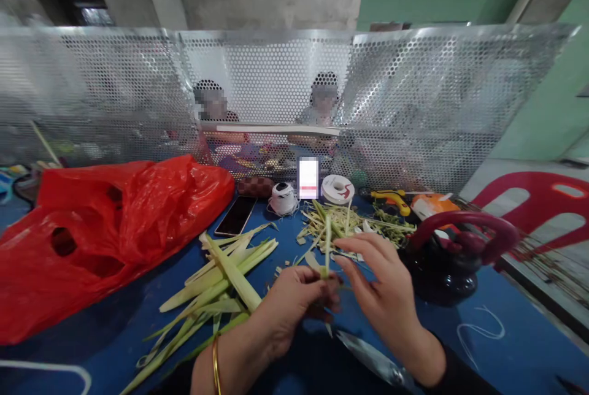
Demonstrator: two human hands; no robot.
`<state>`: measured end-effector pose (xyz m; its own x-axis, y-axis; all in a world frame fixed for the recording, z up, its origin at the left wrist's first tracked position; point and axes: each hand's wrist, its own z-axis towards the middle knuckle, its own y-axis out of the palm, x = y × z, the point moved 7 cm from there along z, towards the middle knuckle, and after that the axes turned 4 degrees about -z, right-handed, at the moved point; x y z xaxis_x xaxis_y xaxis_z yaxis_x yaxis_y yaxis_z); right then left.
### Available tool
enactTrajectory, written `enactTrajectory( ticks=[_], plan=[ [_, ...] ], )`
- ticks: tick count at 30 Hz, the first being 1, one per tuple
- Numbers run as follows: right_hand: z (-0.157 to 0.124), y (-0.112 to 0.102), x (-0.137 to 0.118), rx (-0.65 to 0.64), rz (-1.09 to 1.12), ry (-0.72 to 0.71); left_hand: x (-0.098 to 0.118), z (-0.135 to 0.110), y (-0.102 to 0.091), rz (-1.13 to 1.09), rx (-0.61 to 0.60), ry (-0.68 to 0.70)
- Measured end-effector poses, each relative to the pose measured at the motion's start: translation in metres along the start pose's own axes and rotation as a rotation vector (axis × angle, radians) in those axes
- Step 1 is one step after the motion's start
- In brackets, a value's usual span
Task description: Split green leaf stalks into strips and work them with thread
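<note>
My left hand [294,300] is closed in a pinch around the base of a narrow green leaf strip [327,241] that stands upright from my fingers. A gold bangle sits on that wrist. My right hand [381,287] hovers just right of the strip with its fingers spread and curved, fingertips near the strip's base, holding nothing I can see. To the left of my left hand, a loose pile of long pale green leaf strips [221,278] lies on the blue table [506,346]. A knife blade [368,358] lies under my right forearm.
A red plastic bag [105,223] fills the left. Behind the hands lie leaf trimmings [359,220], a phone [235,215], a white thread spool [282,197] and a tape roll [337,189]. A dark basket with a maroon handle [455,248] stands right. Two people sit beyond a perforated metal screen [414,100].
</note>
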<state>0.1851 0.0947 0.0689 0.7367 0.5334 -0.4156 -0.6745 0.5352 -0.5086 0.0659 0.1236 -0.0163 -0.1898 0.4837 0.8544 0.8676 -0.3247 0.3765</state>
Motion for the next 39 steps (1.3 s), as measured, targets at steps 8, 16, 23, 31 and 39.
enactTrajectory(
  ticks=[8,16,23,31,39],
  plan=[
    [-0.017,0.038,-0.009,-0.266,0.182,0.109,0.04,-0.003,-0.018,-0.286,0.045,0.199],
    [-0.032,0.064,0.005,-0.344,0.367,0.229,0.035,-0.009,-0.009,-0.27,0.04,0.192],
    [-0.032,0.061,-0.003,-0.399,0.363,0.129,0.042,-0.01,-0.014,-0.208,0.065,0.215],
    [-0.028,0.064,-0.023,-0.556,0.418,0.078,0.044,-0.008,-0.017,-0.216,0.078,0.247],
    [-0.019,0.041,-0.016,-0.44,0.23,0.032,0.049,-0.01,-0.019,-0.19,0.09,0.274]
  ],
)
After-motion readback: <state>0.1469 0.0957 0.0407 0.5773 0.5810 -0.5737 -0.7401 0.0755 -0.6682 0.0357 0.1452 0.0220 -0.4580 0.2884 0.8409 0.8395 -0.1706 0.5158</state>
